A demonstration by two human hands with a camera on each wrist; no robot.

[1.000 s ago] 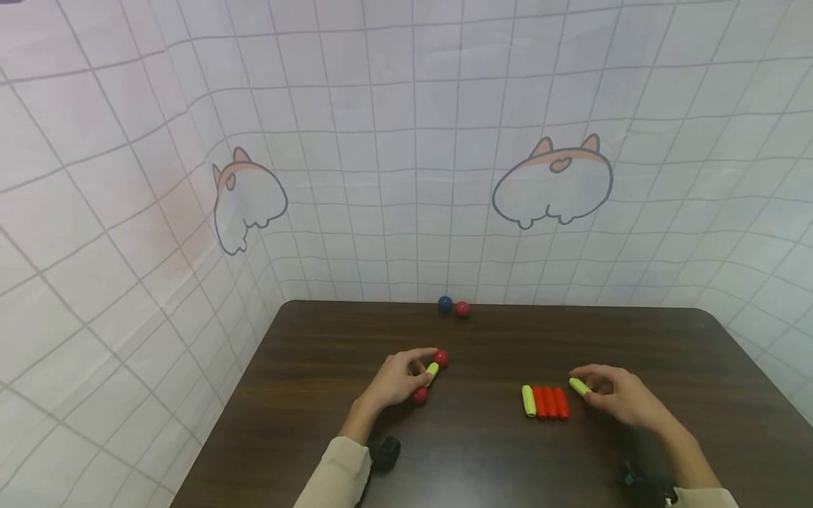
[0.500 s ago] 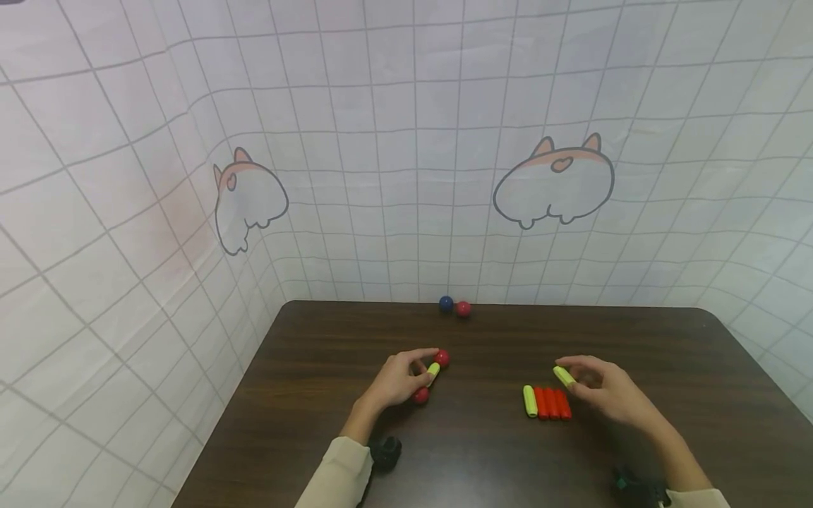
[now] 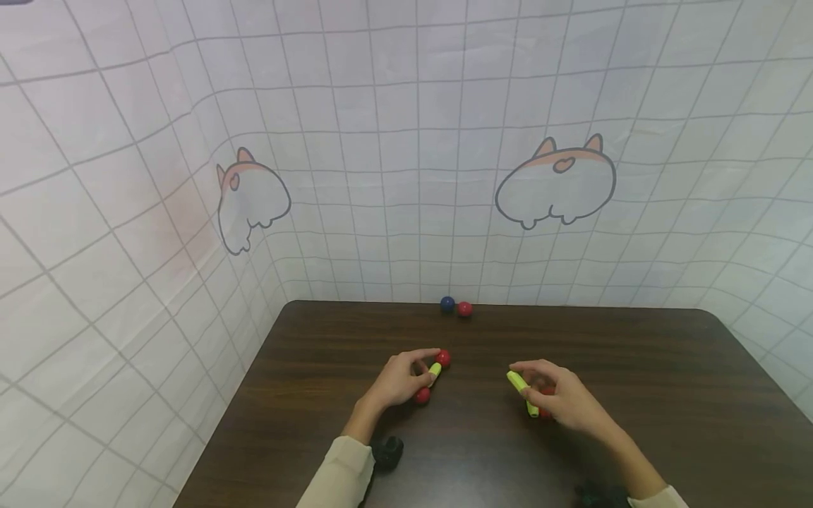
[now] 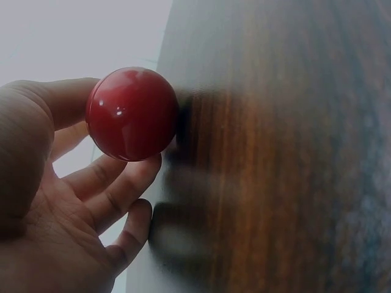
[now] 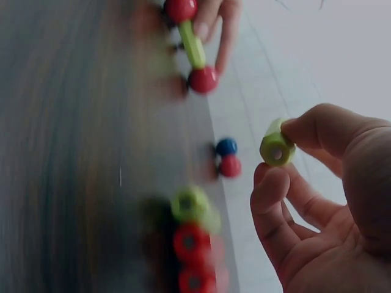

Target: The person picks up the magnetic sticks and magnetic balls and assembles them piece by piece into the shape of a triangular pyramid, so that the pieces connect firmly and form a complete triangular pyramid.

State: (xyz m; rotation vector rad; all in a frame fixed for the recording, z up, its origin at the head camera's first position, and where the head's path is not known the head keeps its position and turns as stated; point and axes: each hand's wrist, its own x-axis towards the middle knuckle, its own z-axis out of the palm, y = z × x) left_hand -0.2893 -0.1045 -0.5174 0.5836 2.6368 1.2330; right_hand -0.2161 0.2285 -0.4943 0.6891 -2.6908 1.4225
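In the head view my left hand (image 3: 396, 381) holds a yellow-green rod (image 3: 435, 372) with a red ball (image 3: 443, 358) at its far end and another red ball (image 3: 423, 396) at its near end. The right wrist view shows the same piece, its rod (image 5: 193, 46) between two balls. My right hand (image 3: 562, 396) pinches a second yellow-green rod (image 3: 517, 381) between thumb and fingers, raised over the row of rods. In that row, a yellow-green rod (image 3: 533, 410) lies beside red rods, partly hidden by the hand.
A blue ball (image 3: 447, 304) and a red ball (image 3: 465, 310) sit side by side at the back edge of the dark wooden table (image 3: 356, 331). Behind it hangs a white gridded cloth (image 3: 394, 212). Dark wrist devices show near both sleeves.
My right hand has moved left with its pinched rod, from the right of the row to above it, now covering most of the red rods. The left hand has stayed in place.
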